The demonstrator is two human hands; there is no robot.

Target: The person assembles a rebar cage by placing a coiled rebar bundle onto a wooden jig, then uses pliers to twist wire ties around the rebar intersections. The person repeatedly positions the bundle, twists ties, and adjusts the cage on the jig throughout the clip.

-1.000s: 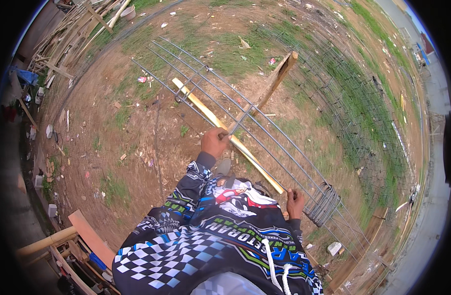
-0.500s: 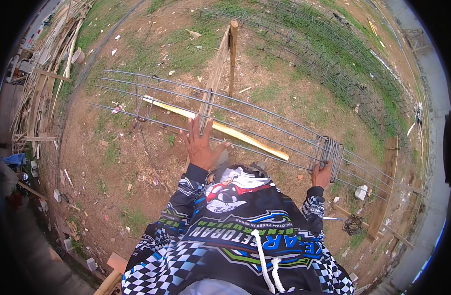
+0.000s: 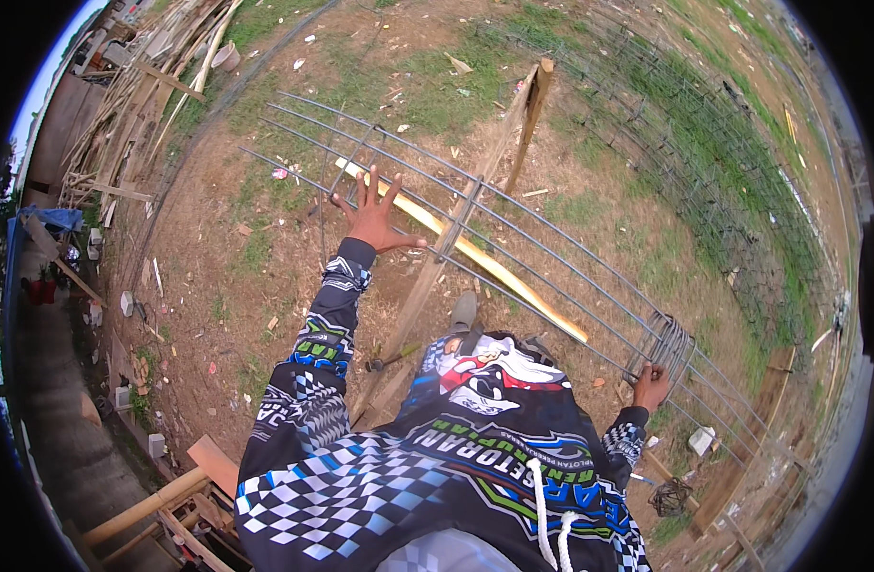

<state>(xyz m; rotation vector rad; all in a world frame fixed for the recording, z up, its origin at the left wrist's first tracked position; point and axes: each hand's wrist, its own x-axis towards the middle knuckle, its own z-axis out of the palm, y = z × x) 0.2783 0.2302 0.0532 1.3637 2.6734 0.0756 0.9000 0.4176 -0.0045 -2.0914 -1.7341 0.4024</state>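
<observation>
Long steel bars (image 3: 551, 225) run from the far left toward the lower right, resting across a wooden beam (image 3: 410, 310). My left hand (image 3: 372, 221) is open over the nearest bar with its fingers spread, left of the beam. Whether its palm touches the steel is unclear. Just beyond its fingers, a single wire stirrup (image 3: 362, 145) encircles the bars. At the right, my right hand (image 3: 652, 385) has its fingers curled on a bundle of steel stirrups (image 3: 675, 341) threaded over the bars. Its fingertips are partly hidden among the stirrups.
A pale wooden strip (image 3: 523, 288) lies under the bars. An upright post (image 3: 530, 124) stands at the beam's far end. Wire-like steel frames (image 3: 732, 162) cover the grass at right; a lumber pile (image 3: 141, 114) lies far left. A wire coil (image 3: 671, 498) sits near right.
My left hand has moved left along the bars, away from the beam, and its fingers have spread wider. My right hand stays at the stirrup bundle. The view has turned and shifted.
</observation>
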